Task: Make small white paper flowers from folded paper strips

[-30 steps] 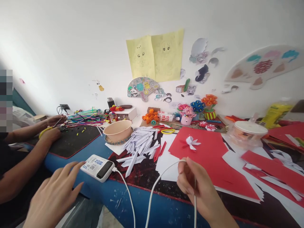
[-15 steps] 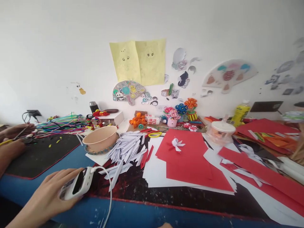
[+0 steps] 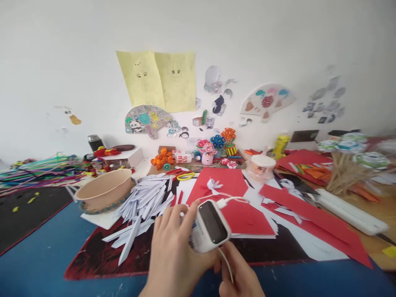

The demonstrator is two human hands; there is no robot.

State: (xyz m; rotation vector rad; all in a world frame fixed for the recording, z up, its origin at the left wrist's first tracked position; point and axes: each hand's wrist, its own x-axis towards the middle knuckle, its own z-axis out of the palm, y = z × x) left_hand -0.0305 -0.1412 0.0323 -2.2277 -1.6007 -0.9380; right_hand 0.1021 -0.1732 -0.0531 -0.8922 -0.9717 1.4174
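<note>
My left hand [image 3: 177, 243] is wrapped round a white power bank [image 3: 213, 227] with a dark display, held up in front of me over the near edge of the work mat. A white cable [image 3: 230, 199] is plugged into its top corner, loops behind it and comes down below it. Just under the power bank, my right hand [image 3: 239, 274] has its fingers closed about the lower stretch of this cable. Behind the hands lie red paper sheets [image 3: 229, 177] with a white folded-paper flower [image 3: 214, 185] on them. Left of them is a pile of white paper strips [image 3: 148, 194].
A beige bowl [image 3: 103, 187] stands on the left, with bundled colourful stems [image 3: 46, 169] beyond it. Yellow-handled scissors [image 3: 185, 176] lie at the back. A lidded cup [image 3: 262, 165] and a white power strip [image 3: 352, 212] are on the right.
My left hand has carried the power bank rightward to the middle. My right hand has come up to the cable. The view has turned right, and the other person's hands have left it.
</note>
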